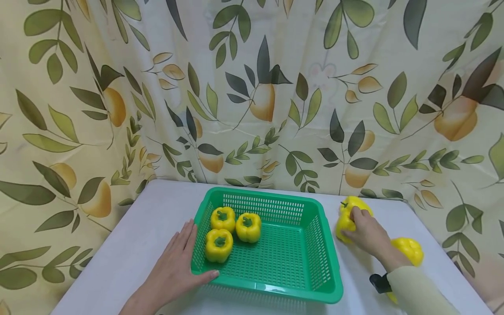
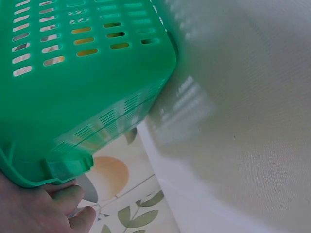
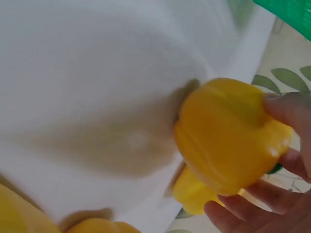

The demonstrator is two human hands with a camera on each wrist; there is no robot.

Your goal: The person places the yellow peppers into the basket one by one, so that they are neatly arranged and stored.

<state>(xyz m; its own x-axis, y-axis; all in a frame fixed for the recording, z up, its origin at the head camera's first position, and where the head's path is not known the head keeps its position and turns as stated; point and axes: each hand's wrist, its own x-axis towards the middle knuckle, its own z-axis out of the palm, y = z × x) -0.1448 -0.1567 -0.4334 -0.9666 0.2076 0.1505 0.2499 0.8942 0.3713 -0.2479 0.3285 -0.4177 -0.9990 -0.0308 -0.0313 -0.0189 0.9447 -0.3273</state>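
Observation:
A green plastic basket point(image 1: 271, 284) sits on the table with three yellow bell peppers grouped at its left end, one of them a front pepper point(image 1: 218, 246). My left hand point(image 1: 175, 267) rests against the basket's left side, fingers straight along it and thumb on the front rim; the left wrist view shows fingertips at the rim point(image 2: 29, 183). To the right of the basket, my right hand point(image 1: 366, 232) grips a yellow bell pepper point(image 3: 228, 136) between thumb and fingers. Just behind it lies another yellow pepper point(image 1: 358, 202), partly hidden by the hand.
Another yellow pepper point(image 1: 409, 250) lies by the right forearm, and a bit of yellow shows under the sleeve point(image 1: 417, 291). A dark band point(image 1: 380, 283) circles the right wrist. Behind the white table point(image 1: 157, 205) hangs a leaf-and-fruit patterned curtain point(image 1: 244, 131).

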